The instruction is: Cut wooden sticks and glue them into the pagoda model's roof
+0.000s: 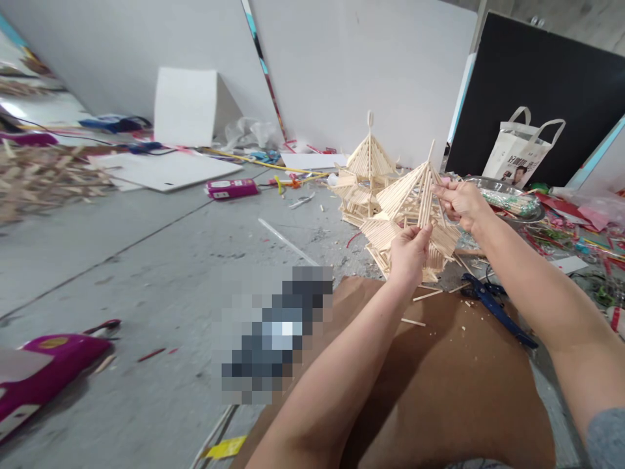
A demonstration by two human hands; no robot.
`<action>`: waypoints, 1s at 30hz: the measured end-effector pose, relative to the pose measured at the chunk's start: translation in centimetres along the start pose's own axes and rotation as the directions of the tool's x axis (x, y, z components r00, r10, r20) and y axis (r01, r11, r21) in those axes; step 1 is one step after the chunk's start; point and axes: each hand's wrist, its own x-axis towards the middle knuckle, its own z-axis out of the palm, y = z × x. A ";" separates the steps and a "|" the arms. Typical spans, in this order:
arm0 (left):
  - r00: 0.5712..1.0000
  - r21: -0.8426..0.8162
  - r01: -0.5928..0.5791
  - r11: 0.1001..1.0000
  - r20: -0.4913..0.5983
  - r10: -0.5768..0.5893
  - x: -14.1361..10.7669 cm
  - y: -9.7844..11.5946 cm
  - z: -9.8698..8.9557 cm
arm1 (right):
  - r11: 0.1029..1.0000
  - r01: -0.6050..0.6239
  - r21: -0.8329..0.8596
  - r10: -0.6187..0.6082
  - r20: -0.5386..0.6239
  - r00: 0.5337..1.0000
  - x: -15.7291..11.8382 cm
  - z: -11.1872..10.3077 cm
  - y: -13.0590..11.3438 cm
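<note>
A small pavilion model built of thin pale wooden sticks stands at the far edge of the brown board, its pointed roof rising to a spike. My left hand is closed, thumb and finger pinching the lower edge of the roof sticks at the front. On the roof's right side my right hand is closed in a pinch, with a thin wooden stick showing at its fingers. Right behind stands a similar stick pavilion. Loose sticks and blue-handled pliers lie near the model's base.
The brown board lies before me on grey concrete. Purple glue guns and a pixelated dark object are on the left. A metal tray, a white bag and colourful scraps are on the right. A stick pile is at far left.
</note>
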 end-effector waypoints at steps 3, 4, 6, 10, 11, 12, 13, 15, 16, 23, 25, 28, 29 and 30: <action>1.000 -0.012 0.002 1.000 0.001 -0.002 0.0 0.0 0.0 | 0.998 0.020 -0.055 -0.020 0.000 1.000 -0.1 -0.5 0.2; 1.000 -0.013 0.003 1.000 0.002 -0.003 0.0 0.0 0.1 | 0.998 0.025 -0.064 -0.025 0.004 1.000 -0.2 -0.6 0.3; 1.000 -0.014 0.007 1.000 0.002 -0.007 0.0 0.1 0.1 | 0.997 0.034 -0.071 -0.032 0.021 0.999 -0.3 -1.0 0.4; 1.000 -0.019 0.011 1.000 0.000 -0.011 0.0 0.1 0.1 | 0.993 0.052 -0.110 -0.047 0.053 0.997 -0.9 -1.5 0.5; 1.000 -0.016 0.009 1.000 -0.001 -0.009 0.0 0.1 0.1 | 0.990 0.060 -0.125 -0.052 0.060 0.997 -1.1 -1.6 0.6; 1.000 -0.010 0.008 1.000 -0.002 -0.008 0.0 0.1 0.1 | 0.988 0.064 -0.139 -0.056 0.067 0.996 -1.2 -1.7 0.7; 1.000 -0.003 0.008 1.000 -0.001 -0.008 0.0 0.1 0.0 | 0.986 0.069 -0.153 -0.058 0.074 0.996 -1.4 -1.7 0.8; 1.000 0.011 0.009 1.000 0.003 -0.009 0.0 0.0 0.0 | 0.981 0.076 -0.181 -0.062 0.083 0.995 -1.6 -1.8 1.1; 1.000 0.015 0.009 1.000 0.004 -0.009 0.0 0.0 -0.1 | 0.978 0.080 -0.194 -0.065 0.084 0.994 -1.6 -1.9 1.3; 1.000 0.041 0.003 0.999 -0.006 -0.003 0.1 0.0 -0.1 | 0.978 0.077 -0.196 -0.061 0.084 0.995 -1.4 -1.8 2.1; 1.000 0.037 0.005 0.999 -0.003 -0.005 0.1 0.0 -0.1 | 0.978 0.080 -0.192 -0.066 0.077 0.995 -1.6 -1.7 2.1; 1.000 0.018 0.013 1.000 -0.002 -0.013 0.1 -0.1 -0.1 | 0.979 0.086 -0.185 -0.071 0.083 0.994 -1.7 -1.7 2.1; 1.000 0.013 0.016 1.000 0.001 -0.016 0.1 -0.1 -0.1 | 0.980 0.087 -0.180 -0.071 0.093 0.993 -1.7 -1.8 2.1; 1.000 0.009 0.017 1.000 0.003 -0.017 0.1 -0.1 -0.1 | 0.982 0.086 -0.170 -0.069 0.105 0.992 -1.7 -1.9 2.2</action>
